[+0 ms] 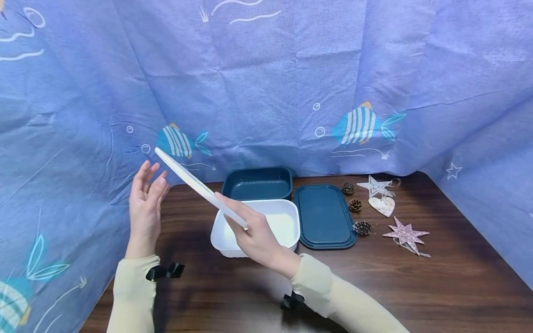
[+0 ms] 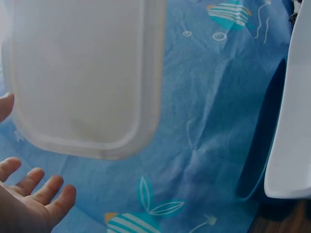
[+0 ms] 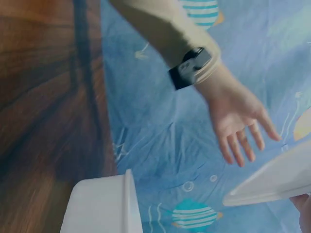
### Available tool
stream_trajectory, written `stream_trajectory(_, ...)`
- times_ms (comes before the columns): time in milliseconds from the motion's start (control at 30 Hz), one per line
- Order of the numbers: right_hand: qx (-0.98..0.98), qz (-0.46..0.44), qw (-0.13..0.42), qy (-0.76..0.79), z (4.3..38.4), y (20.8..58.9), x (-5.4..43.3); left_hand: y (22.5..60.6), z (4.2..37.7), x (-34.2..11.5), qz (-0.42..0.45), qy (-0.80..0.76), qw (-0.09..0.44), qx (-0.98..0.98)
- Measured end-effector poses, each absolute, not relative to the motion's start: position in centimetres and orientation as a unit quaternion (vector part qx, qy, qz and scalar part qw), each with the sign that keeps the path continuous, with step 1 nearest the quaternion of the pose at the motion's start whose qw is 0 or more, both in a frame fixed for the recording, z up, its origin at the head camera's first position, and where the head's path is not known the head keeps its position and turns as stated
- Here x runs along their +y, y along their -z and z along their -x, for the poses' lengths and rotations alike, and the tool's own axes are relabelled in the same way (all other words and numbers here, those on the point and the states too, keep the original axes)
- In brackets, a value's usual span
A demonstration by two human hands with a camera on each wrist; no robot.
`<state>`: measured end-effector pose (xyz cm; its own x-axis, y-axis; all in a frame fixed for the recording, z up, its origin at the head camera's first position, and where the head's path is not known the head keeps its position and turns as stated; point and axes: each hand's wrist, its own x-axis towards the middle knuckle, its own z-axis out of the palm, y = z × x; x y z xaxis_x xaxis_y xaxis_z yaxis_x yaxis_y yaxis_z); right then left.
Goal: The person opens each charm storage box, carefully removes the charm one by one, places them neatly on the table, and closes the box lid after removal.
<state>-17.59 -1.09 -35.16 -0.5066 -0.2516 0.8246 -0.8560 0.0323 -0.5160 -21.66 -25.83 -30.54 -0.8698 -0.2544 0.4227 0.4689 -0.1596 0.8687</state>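
A white rectangular lid with rounded corners (image 1: pixel 195 185) is held up at a slant, its left end higher. My right hand (image 1: pixel 262 238) pinches its lower right end, above the white container (image 1: pixel 285 222). To the left, my left hand (image 1: pixel 143 208) is raised near the lid's high end, fingers loosely spread and apart from it. In the left wrist view the broad face of the lid (image 2: pixel 82 73) fills the upper left, beyond the fingers (image 2: pixel 60 201). The right wrist view shows the left palm (image 3: pixel 235 114) facing the lid's edge (image 3: pixel 277 179) across a gap.
Behind the white container stands a dark blue container (image 1: pixel 258 187); a dark blue lid (image 1: pixel 325 215) lies to its right. Several pine cones (image 1: pixel 355 205), a white star (image 1: pixel 376 186), a heart (image 1: pixel 382 206) and a pink star (image 1: pixel 405 233) lie further right. A blue curtain (image 1: pixel 266 92) surrounds the table.
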Motion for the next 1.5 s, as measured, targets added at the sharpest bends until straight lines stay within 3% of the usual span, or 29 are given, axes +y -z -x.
stream_trajectory(367,-0.639,-0.336,0.189,-0.666,15.8,34.9,0.7,31.2,22.5,-24.8,0.167,0.777,0.235,-0.559)
stream_trajectory(833,-0.589,-0.234,0.300,-0.714,17.0,34.1,2.8,30.9,21.5,-22.8,0.159,0.780,0.284,-0.534)
stream_trajectory(1267,-0.631,-0.203,0.312,-0.681,17.6,34.9,4.0,31.0,20.7,-21.1,0.143,0.787,0.267,-0.537)
stream_trajectory(1500,-0.670,-0.186,0.289,-0.658,17.7,36.0,4.5,31.6,20.6,-20.7,0.098,0.769,0.241,-0.583)
